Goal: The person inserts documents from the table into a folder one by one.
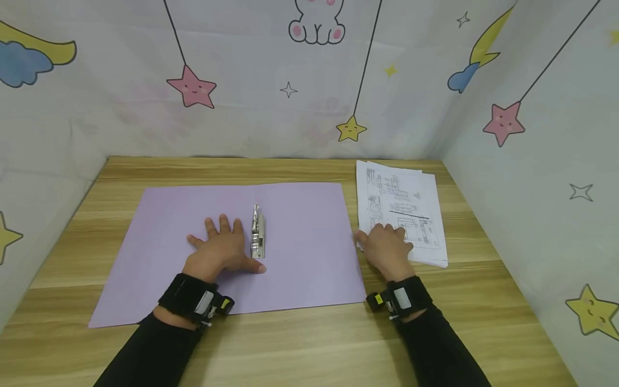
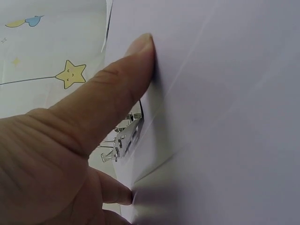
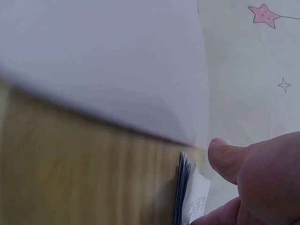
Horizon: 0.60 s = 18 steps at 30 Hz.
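Black sleeves [image 1: 150, 352] reach in from the near edge of the view, each leading to a black wrist strap [image 1: 186, 298] with a small device on it. From where I stand, the left hand [image 1: 217, 255] lies palm down on a lilac file folder [image 1: 309, 236], which is spread flat on the wood-grain tabletop [image 1: 290, 349]. Its grip is splayed wide and has hold of nothing; the thumb stretches out below a metal lever clip [image 1: 258, 236] near the folder's centre fold, and the index finger is just beside that clip.

Over to the right, beside the folder's edge, sits a stack of papers [image 1: 406, 193] printed with line drawings, its sheets slightly out of line. The right hand [image 1: 387, 250] rests over the stack's near left corner. That grip is loose, fingers bent on the sheets and thumb standing away from them; I can't make out every fingertip. Behind everything hangs a pale curtain [image 1: 242, 129] with cartoon stars.
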Tool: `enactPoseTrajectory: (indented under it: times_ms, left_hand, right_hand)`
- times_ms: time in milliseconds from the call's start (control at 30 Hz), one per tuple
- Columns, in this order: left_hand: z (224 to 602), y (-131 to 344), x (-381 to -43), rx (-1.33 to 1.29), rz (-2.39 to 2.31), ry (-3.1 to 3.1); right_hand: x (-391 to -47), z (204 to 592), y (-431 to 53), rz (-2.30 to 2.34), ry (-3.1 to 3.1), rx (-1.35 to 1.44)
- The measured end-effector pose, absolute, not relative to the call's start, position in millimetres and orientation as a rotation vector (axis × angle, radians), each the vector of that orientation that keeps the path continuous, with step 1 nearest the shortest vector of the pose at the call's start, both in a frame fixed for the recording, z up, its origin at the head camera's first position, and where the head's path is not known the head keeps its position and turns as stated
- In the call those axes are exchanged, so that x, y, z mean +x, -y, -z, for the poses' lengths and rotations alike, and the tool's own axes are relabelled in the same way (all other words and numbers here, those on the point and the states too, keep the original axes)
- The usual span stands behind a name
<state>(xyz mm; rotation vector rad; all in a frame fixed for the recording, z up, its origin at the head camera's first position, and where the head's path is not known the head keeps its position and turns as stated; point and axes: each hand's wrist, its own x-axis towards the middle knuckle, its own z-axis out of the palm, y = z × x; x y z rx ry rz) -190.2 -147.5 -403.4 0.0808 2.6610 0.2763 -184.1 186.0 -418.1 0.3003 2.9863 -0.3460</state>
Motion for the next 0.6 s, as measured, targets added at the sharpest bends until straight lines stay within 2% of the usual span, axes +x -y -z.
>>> enactPoseTrajectory:
  times_ms: [300,600]
  left_hand:
    - [403,148,-185,0.077,-0.281,-2.656]
    - [400,148,-185,0.063,-0.280,-2.640]
  right_hand:
    - [-198,417,-177,0.340,-3.019,0.282]
    - [-203,422,-221,0.336,-3.153,0.327]
